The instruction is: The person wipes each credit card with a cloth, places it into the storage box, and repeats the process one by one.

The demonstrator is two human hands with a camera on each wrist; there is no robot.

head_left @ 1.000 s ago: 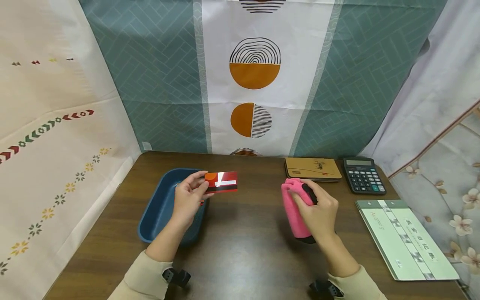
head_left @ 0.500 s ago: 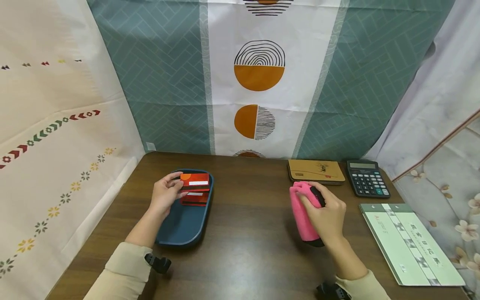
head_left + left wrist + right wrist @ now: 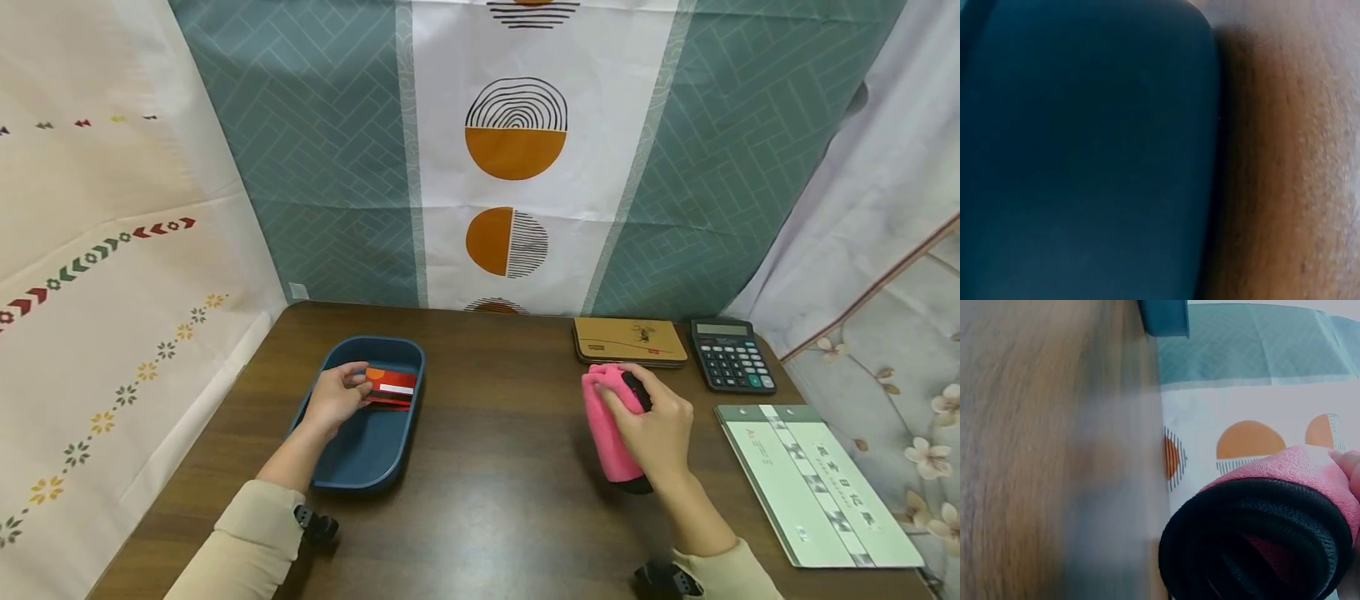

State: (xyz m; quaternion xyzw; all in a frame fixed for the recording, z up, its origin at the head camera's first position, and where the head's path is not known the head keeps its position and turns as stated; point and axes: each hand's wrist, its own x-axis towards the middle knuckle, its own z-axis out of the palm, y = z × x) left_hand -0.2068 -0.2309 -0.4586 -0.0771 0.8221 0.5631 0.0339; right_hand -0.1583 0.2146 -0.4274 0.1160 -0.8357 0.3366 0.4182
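Observation:
My left hand (image 3: 335,402) reaches into the blue tray (image 3: 412,425), its thumb and fingers at the left end of a red card (image 3: 395,382) with a white strip and a dark band. Another red card lies mostly hidden beneath that one. In the left wrist view only the tray (image 3: 1091,150) shows, with neither fingers nor cards. My right hand (image 3: 660,421) grips a folded pink cloth (image 3: 606,429) with black trim above the table. From the right wrist the cloth (image 3: 1297,465) shows its rolled black-edged end, a bit of hand at the right border.
Brown flat cases (image 3: 630,340) lie at the back right, beside a black calculator (image 3: 731,357). A pale green notebook or folder (image 3: 817,487) rests on the right side of the brown table (image 3: 495,500). Patterned curtain (image 3: 337,167) hangs behind.
My left hand has carried the red card leftward and lowered it into the tray over the other card. The tray has straightened slightly. The right hand keeps its hold on the pink cloth.

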